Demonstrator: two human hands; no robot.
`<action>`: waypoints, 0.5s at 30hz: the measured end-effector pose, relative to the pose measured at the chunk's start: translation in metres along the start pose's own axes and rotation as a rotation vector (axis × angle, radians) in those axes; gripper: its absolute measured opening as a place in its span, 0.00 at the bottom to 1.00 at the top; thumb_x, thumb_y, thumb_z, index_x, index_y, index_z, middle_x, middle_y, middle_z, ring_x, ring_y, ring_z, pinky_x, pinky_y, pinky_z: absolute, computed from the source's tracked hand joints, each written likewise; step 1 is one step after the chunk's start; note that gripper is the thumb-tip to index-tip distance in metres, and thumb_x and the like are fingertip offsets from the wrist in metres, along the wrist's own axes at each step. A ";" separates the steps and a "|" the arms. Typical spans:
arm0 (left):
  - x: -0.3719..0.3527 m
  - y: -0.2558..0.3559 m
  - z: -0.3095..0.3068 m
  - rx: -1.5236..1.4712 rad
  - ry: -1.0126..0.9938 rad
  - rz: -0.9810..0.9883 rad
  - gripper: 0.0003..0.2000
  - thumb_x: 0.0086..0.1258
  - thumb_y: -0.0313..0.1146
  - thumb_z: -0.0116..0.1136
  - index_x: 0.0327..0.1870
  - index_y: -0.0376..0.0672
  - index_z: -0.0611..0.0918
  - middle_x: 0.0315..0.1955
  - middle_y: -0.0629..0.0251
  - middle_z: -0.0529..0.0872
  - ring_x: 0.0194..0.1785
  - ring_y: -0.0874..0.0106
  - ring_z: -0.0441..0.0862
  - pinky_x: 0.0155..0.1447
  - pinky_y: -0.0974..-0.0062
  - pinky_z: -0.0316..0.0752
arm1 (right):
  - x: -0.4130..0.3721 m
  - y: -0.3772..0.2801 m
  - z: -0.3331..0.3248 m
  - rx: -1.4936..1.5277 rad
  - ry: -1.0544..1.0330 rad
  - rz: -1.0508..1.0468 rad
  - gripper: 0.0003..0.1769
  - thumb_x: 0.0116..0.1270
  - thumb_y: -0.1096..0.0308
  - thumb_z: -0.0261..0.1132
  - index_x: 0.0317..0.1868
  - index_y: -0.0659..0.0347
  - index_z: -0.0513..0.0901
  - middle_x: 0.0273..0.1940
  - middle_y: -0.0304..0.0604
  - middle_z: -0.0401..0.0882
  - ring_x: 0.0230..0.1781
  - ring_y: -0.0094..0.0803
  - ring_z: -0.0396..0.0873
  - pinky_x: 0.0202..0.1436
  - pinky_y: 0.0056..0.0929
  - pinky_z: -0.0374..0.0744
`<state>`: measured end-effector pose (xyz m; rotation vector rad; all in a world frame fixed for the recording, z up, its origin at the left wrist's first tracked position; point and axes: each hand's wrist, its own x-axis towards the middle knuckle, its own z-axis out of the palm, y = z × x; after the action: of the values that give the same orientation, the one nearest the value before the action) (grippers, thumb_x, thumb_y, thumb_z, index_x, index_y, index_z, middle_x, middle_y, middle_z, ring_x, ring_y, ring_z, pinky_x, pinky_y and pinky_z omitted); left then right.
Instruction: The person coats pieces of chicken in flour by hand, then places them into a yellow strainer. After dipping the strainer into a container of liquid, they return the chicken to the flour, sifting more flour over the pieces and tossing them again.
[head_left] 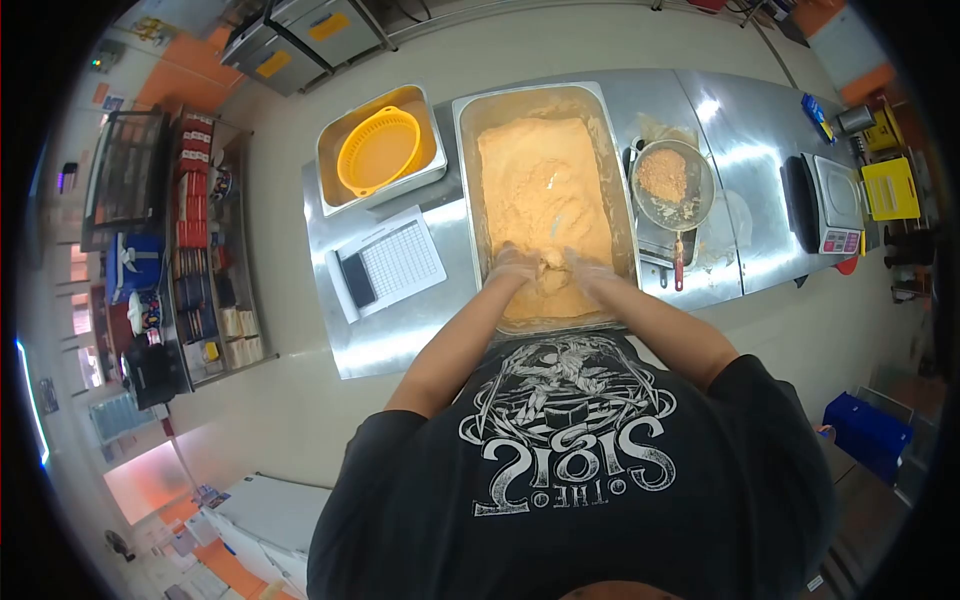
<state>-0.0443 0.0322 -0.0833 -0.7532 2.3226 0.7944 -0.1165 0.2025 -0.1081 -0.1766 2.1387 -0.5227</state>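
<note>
A deep metal tray (463, 190) holds a wide layer of orange-tan powder (545, 150). Near the tray's front end, my left hand (515, 264) is in the powder on the left side, and my right hand (590, 272) is opposite it on the right. Both look covered in powder or thin clear gloves. Between them lies a coated, lumpy piece (553, 262). The fingers of both hands are partly buried and blurred, so their grip on the piece cannot be made out.
Left of the tray are a metal pan (436, 160) with a yellow strainer (380, 150), and a paper sheet (400, 262) with a phone-like dark object. To the right are a frying pan (672, 185) of crumbs and a scale (835, 200).
</note>
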 end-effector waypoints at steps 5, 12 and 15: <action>0.015 0.004 0.051 -0.799 -0.068 -0.435 0.27 0.80 0.51 0.43 0.62 0.35 0.78 0.57 0.48 0.85 0.55 0.57 0.84 0.59 0.62 0.76 | -0.001 -0.032 0.037 0.306 0.096 0.222 0.52 0.69 0.25 0.48 0.65 0.71 0.77 0.65 0.64 0.77 0.67 0.55 0.75 0.69 0.46 0.72; -0.019 0.040 0.014 -1.143 -0.007 -0.288 0.26 0.81 0.49 0.44 0.63 0.32 0.77 0.59 0.44 0.83 0.63 0.54 0.80 0.63 0.61 0.72 | 0.031 -0.044 0.007 0.248 0.208 0.131 0.42 0.64 0.38 0.65 0.64 0.68 0.78 0.60 0.66 0.80 0.62 0.57 0.79 0.63 0.48 0.78; 0.038 0.006 0.060 -0.592 0.375 -0.041 0.27 0.80 0.48 0.47 0.62 0.28 0.76 0.59 0.38 0.81 0.66 0.48 0.77 0.67 0.57 0.71 | 0.072 -0.040 -0.023 0.142 0.252 -0.152 0.40 0.63 0.42 0.69 0.64 0.68 0.78 0.57 0.66 0.82 0.60 0.58 0.80 0.62 0.47 0.78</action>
<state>-0.0549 0.0646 -0.1461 -1.2888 2.3877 1.4569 -0.1800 0.1505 -0.1333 -0.2037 2.3329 -0.8197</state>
